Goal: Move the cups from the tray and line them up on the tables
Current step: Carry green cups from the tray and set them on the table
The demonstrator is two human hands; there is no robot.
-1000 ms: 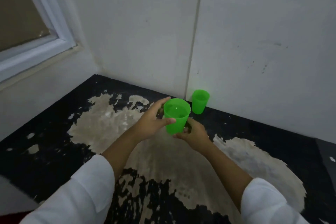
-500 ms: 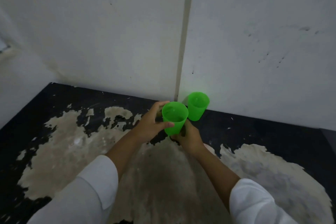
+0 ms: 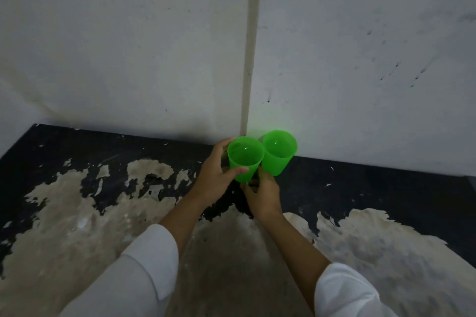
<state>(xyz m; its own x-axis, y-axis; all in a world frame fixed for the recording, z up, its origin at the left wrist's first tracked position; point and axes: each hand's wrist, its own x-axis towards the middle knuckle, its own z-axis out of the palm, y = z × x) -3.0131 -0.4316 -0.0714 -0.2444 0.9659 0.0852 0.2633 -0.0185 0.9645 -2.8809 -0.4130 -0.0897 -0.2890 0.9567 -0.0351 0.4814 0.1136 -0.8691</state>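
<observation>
Green held cup [image 3: 244,159] clamped by left hand [image 3: 215,175] fingers [image 3: 239,170] at side and right hand [image 3: 262,193] fingers [image 3: 265,175] at base, just beside second cup [image 3: 279,153] at wall [image 3: 360,59], tabletop [image 3: 103,213] stretching left.

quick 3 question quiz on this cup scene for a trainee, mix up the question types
1. True or false: the left hand and the right hand both hold the same green cup.
2. Multiple choice: where is the other green cup?
A) stacked inside the held one
B) upright at the back of the table by the wall, just right of the held one
C) lying on its side at the far left
3. Fill in: both cups have their open mouths facing ____.

Key: 1 true; 2 B; 3 up
</observation>
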